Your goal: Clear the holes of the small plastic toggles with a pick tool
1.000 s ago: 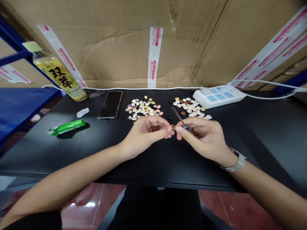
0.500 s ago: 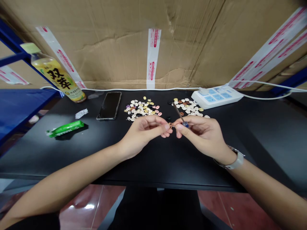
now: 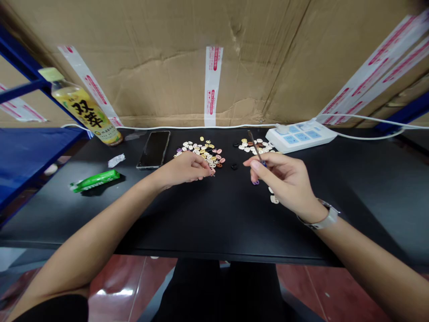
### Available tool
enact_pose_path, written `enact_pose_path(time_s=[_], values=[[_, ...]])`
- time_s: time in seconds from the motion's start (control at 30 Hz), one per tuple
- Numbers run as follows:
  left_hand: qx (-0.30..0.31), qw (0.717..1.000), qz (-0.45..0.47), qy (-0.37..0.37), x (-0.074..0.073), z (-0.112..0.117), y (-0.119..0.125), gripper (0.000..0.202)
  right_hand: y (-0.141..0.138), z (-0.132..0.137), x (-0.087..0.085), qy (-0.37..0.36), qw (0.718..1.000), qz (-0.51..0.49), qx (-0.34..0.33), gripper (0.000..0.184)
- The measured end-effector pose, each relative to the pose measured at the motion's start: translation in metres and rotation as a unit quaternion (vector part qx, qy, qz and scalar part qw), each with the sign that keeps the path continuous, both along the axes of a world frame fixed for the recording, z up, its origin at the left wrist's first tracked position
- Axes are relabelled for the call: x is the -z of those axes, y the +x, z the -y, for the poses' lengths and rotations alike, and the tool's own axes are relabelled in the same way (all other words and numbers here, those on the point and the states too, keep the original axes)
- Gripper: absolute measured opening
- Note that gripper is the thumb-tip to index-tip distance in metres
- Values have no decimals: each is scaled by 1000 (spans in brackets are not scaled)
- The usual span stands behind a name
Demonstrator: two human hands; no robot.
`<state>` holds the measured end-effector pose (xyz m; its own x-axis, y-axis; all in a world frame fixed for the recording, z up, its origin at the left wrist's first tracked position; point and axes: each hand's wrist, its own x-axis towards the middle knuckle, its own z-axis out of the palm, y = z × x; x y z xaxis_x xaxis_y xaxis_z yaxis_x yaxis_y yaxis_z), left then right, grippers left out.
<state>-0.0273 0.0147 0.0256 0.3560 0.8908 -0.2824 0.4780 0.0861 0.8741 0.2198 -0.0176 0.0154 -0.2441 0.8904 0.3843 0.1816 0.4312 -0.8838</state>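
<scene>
My left hand (image 3: 183, 168) reaches over the near edge of the left pile of small beads (image 3: 201, 150), fingers curled and pinched at a bead I cannot make out clearly. My right hand (image 3: 281, 179) hovers above the black table (image 3: 208, 214) and grips a thin dark tool with a blue handle (image 3: 255, 145) that points up and away. A second pile of small beads (image 3: 256, 145) lies behind that hand. A purple bead (image 3: 255, 182) and a white one (image 3: 274, 199) lie loose beside it.
A yellow drink bottle (image 3: 83, 112) stands at the back left, with a black phone (image 3: 154, 149), a crumpled wrapper (image 3: 115, 159) and a green packet (image 3: 94, 180) near it. A white power strip (image 3: 300, 134) with its cable sits at the back right. Cardboard (image 3: 214, 62) walls the rear.
My hands have parted from the pinch they shared at the table's middle. The left went forward to the left pile; the right drew back slightly with the tool.
</scene>
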Motion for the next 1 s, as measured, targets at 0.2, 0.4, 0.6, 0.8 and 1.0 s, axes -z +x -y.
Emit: enact_pose_path(time_s=[0.2, 0.4, 0.6, 0.8, 1.0], values=[[-11, 999, -52, -6, 9, -3, 1, 16, 0, 0, 3, -17, 1000, -2, -18, 21], [0, 986, -134, 97, 20, -3, 0, 22, 0, 1, 2, -23, 999, 3, -29, 24], [-19, 961, -186, 203, 17, -1, -2, 25, 0, 0, -1, -26, 999, 5, -35, 26], [14, 948, -227, 221, 12, -5, -6, 23, 1, 0, -3, -16, 999, -5, -35, 26], [94, 889, -229, 385, 11, 1, 3, 17, 7, -7, -6, 10, 996, -75, -37, 20]])
